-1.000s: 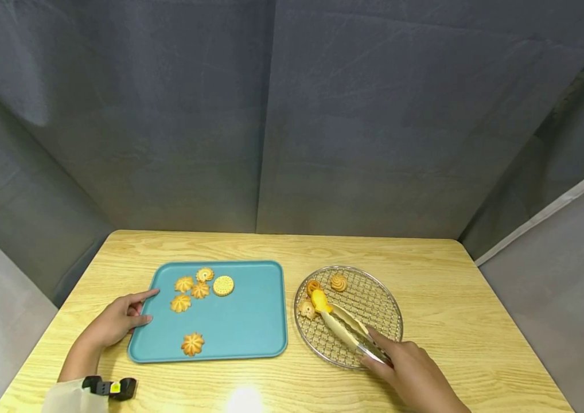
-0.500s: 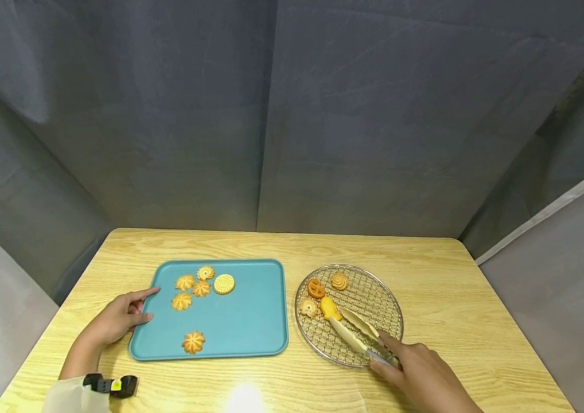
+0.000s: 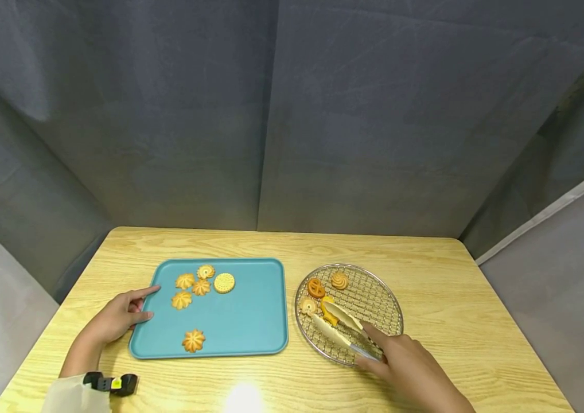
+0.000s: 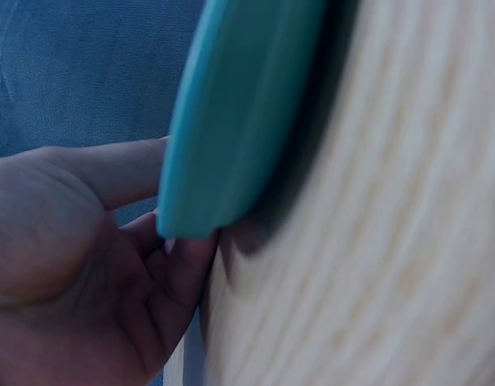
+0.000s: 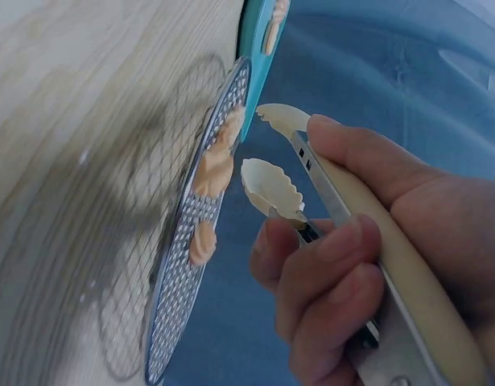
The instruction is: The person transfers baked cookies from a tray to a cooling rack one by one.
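Head view shows your right hand (image 3: 405, 358) curled round the tongs (image 3: 331, 331), pinching the handle while the tips stand spread. Just under those tips, partly hidden by them, a yellow cookie (image 3: 330, 316) lies on the round wire rack (image 3: 372, 301); your right wrist view shows the tips lifted clear of the mesh. Left of the tips you have a pale scalloped cookie (image 3: 308, 307), just beyond them a pretzel (image 3: 315, 288), and farther beyond a swirl cookie (image 3: 339, 280). Your left hand (image 3: 113, 318) grips the teal tray (image 3: 245, 315) by its left edge, with fingers tucked beneath in the left wrist view. Right of that grip lie four clustered cookies (image 3: 201, 287), then a round cookie (image 3: 224, 283); a flower-shaped cookie (image 3: 193, 341) sits right of your grip and nearer you.
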A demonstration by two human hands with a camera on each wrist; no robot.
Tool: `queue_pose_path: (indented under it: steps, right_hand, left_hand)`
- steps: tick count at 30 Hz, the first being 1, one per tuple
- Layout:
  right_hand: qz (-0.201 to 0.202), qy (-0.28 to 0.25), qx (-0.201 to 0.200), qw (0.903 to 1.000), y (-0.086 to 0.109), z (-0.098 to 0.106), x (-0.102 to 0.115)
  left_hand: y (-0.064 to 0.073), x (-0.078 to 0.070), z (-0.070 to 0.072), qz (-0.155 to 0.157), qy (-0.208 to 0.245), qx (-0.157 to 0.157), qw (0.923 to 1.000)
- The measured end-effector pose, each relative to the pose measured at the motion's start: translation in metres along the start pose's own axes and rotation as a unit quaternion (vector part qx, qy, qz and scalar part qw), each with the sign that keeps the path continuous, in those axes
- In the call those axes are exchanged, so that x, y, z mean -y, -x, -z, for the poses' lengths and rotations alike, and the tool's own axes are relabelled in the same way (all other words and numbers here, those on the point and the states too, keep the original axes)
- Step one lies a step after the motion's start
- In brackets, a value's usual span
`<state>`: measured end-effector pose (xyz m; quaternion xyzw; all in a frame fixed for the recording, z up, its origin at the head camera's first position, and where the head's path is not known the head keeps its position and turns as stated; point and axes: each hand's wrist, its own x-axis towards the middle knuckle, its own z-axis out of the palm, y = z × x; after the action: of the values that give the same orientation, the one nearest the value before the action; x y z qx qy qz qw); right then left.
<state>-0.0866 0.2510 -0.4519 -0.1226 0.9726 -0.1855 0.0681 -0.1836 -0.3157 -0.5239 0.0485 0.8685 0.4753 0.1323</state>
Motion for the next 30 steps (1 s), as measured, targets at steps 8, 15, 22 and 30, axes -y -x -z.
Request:
queue_pose_path:
  steps: [8,15,22,30]
  right_hand:
    - [0.05,-0.014,0.001,0.9986,-0.018,-0.003,0.015]
    - [0.071,-0.006,-0.002,0.9975,-0.034,-0.008,0.027]
    - [0.087,-0.005,0.005,0.9962,-0.052,-0.017,0.038]
    - [0.111,-0.009,0.019,0.9936,-0.068,-0.027,0.05]
  left_hand:
    - [0.0,-0.001,0.0,0.006,-0.008,-0.001,0.9999]
    - [0.001,-0.001,0.0,-0.003,-0.006,-0.001,1.0]
    - [0.001,-0.001,-0.001,-0.003,0.002,0.004,1.0]
    - [0.001,-0.002,-0.001,-0.005,-0.001,0.003,1.0]
